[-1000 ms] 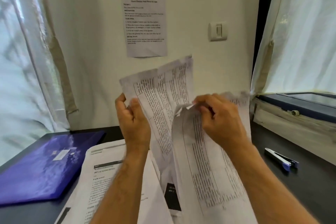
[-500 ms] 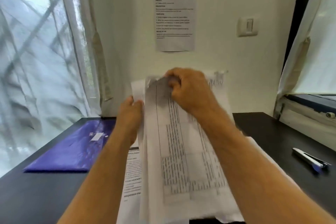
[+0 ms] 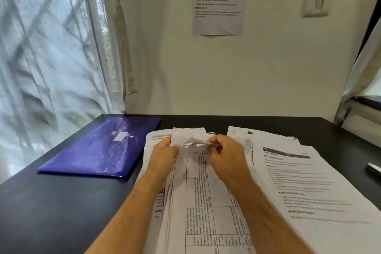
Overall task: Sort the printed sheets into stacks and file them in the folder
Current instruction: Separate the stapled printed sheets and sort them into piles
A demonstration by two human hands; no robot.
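Note:
A bundle of printed sheets with tables [image 3: 208, 208] lies low over the black desk [image 3: 61, 202], between my forearms. My left hand [image 3: 162, 156] grips its upper left edge. My right hand [image 3: 224, 156] pinches the crumpled top corner. Under the bundle on the left lies another printed sheet [image 3: 154, 140]. A spread of text sheets [image 3: 305, 187] lies flat on the desk to the right. The shiny purple folder [image 3: 103, 148] lies closed at the left, apart from the papers.
A white and blue pen [image 3: 374, 168] lies at the desk's right edge. An instruction sheet [image 3: 218, 0] and a light switch [image 3: 316, 2] are on the wall ahead. Curtains hang over windows at left and right.
Both hands have come down with the table sheets from upright in front of the wall to low over the desk. The view has tilted and shifted, so the right-hand text sheets show.

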